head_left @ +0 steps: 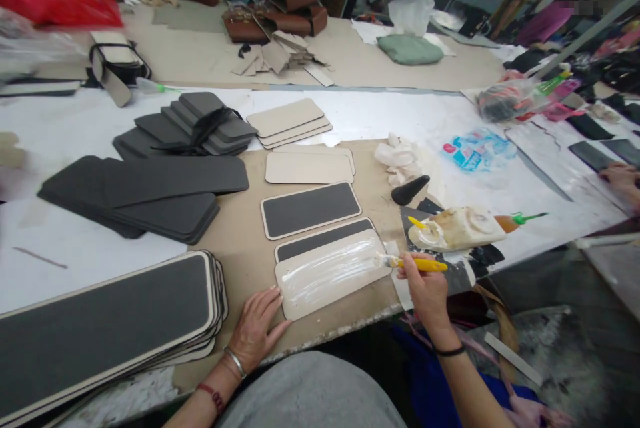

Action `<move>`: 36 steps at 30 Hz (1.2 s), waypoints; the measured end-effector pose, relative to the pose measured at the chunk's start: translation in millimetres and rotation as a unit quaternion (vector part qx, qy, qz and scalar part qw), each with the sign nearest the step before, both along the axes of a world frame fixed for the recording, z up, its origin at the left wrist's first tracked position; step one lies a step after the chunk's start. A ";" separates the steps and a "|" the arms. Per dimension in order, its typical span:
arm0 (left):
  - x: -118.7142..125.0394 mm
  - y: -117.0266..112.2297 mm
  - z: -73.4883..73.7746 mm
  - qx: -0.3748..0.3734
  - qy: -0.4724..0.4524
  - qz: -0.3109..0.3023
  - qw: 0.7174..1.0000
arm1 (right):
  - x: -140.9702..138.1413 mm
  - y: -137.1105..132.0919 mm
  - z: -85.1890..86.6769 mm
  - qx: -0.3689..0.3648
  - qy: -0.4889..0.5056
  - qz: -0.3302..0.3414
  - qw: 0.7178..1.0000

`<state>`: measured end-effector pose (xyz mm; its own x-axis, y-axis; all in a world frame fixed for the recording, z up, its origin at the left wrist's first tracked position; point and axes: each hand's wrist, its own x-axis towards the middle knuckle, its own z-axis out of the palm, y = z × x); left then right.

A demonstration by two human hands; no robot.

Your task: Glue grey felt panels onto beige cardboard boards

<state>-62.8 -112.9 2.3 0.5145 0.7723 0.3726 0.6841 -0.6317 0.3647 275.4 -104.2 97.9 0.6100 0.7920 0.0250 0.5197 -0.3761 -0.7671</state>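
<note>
A beige panel with rounded corners [330, 276] lies in front of me, streaked with wet white glue. My right hand [427, 288] grips a brush with a yellow handle [424, 265], its white-coated bristles touching the panel's right end. My left hand [259, 321] rests with fingers stretched out, the tips at the panel's left edge. Partly under the panel's far side is a dark grey piece with a beige border [325, 239]. Beyond it lies a similar bordered piece [311, 209]. To the right, a glue-smeared plastic bottle [457, 228] lies on its side, with a yellow stick at its opening.
Bordered dark panels [110, 311] are stacked at the front left. Loose dark grey boards [170, 181] and beige panels [290, 118] lie farther back. Crumpled tissue [397, 158], a black cone-shaped tool [410, 190] and a plastic wrapper [477, 150] are on the right. Another person's hand [620, 181] shows at far right.
</note>
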 end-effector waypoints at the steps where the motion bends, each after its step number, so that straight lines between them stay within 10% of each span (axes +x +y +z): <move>1: -0.1 -0.2 1.0 0.000 0.003 -0.001 1.000 | -0.2 10.5 4.7 0.004 -0.016 0.021 1.000; 9: 2.0 -1.4 10.0 0.026 0.015 0.022 0.999 | -23.3 151.2 13.9 -0.022 -0.136 0.212 0.968; 17: 24.4 -23.3 20.5 -0.040 -0.015 0.172 0.984 | -9.0 270.1 -29.8 -0.197 -0.258 0.250 0.912; 23: 38.0 -40.3 16.0 -0.045 0.001 0.228 0.973 | 0.0 301.7 -58.0 -0.259 -0.280 0.239 0.893; 30: 38.9 -40.5 12.4 -0.004 0.036 0.249 0.968 | 1.5 317.4 -46.2 -0.303 -0.337 0.238 0.859; 33: 36.8 -41.1 5.1 0.013 0.043 0.249 0.967 | -30.9 321.4 -33.9 -0.220 -0.411 0.261 0.846; 36: 40.1 -42.9 -6.9 0.008 0.016 0.247 0.969 | -101.5 316.8 -24.6 -0.149 -0.401 0.437 0.791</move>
<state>-22.8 -155.8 -4.6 0.0953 0.9217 0.3760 0.9148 -0.2301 0.3321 173.9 212.5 73.3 -0.2904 0.9465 -0.1408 0.9562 0.2928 -0.0039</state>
